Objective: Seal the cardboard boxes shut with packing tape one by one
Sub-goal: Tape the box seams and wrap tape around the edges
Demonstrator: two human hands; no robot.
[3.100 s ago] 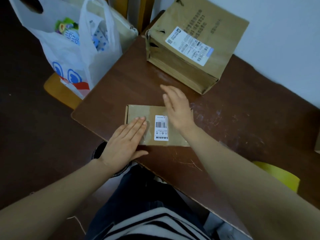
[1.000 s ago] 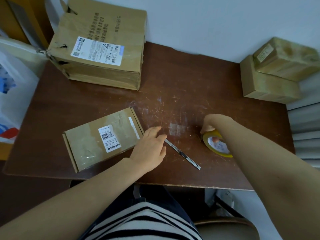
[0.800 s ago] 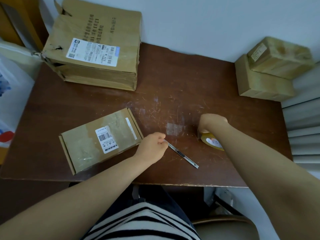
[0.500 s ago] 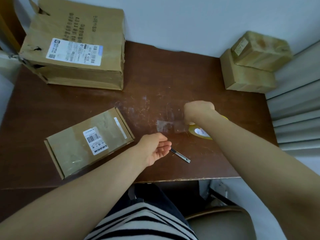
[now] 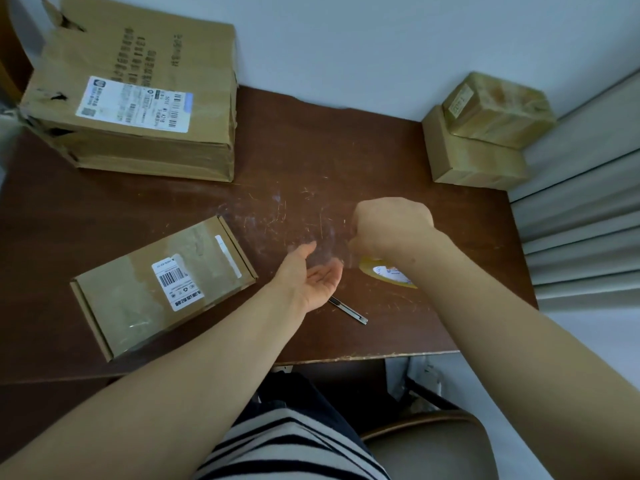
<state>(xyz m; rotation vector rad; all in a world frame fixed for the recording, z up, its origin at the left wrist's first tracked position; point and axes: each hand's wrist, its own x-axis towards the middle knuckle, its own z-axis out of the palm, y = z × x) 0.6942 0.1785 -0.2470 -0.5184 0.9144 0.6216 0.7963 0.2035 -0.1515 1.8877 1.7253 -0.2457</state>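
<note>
Nearest me, the utility knife (image 5: 348, 310) lies on the table (image 5: 311, 150); just above it the left hand (image 5: 313, 277) hangs palm up, fingers slack, right of the small box (image 5: 162, 285) (lid closed). Beyond, I see the right hand (image 5: 391, 233) clenched on the tape roll (image 5: 386, 273); a large box (image 5: 138, 98) sits by the wall.

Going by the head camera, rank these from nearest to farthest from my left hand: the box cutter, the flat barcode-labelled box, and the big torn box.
1. Box cutter, on the table right by the left hand.
2. Flat barcode-labelled box, to the hand's left near the front edge.
3. Big torn box, back left against the wall.
</note>
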